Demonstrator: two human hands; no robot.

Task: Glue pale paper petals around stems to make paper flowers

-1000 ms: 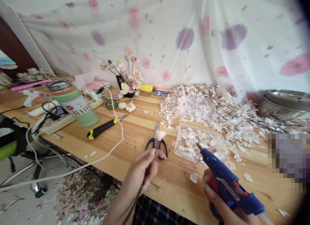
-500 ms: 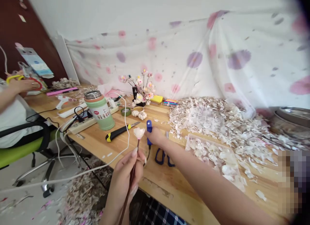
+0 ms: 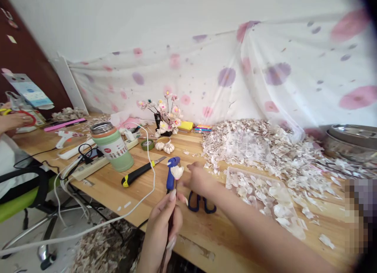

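Observation:
My left hand point(image 3: 165, 222) is closed round a thin brown stem point(image 3: 170, 226) topped by a small white petal flower point(image 3: 177, 172). Behind the flower, a blue glue gun point(image 3: 171, 178) lies on the wooden table point(image 3: 159, 210). Just right of the gun and flower is my right hand point(image 3: 198, 178), its fingers apart and partly hidden; nothing shows in it. Dark-handled scissors point(image 3: 202, 204) rest below my right wrist. A clear tray point(image 3: 228, 178) of pale petals point(image 3: 260, 195) sits to the right of them.
Left are a knife point(image 3: 140, 174), a green bottle point(image 3: 114, 151), a power strip point(image 3: 91, 167) and a white cable point(image 3: 141, 195) crossing the table edge. A flower arrangement point(image 3: 167, 116) and loose petals point(image 3: 253, 143) lie at the back. Another person's hand point(image 3: 14, 122) is far left.
My right hand has come off the blue glue gun, which now lies tilted on the table. The flower and stem in my left hand now overlap the gun; the view has shifted.

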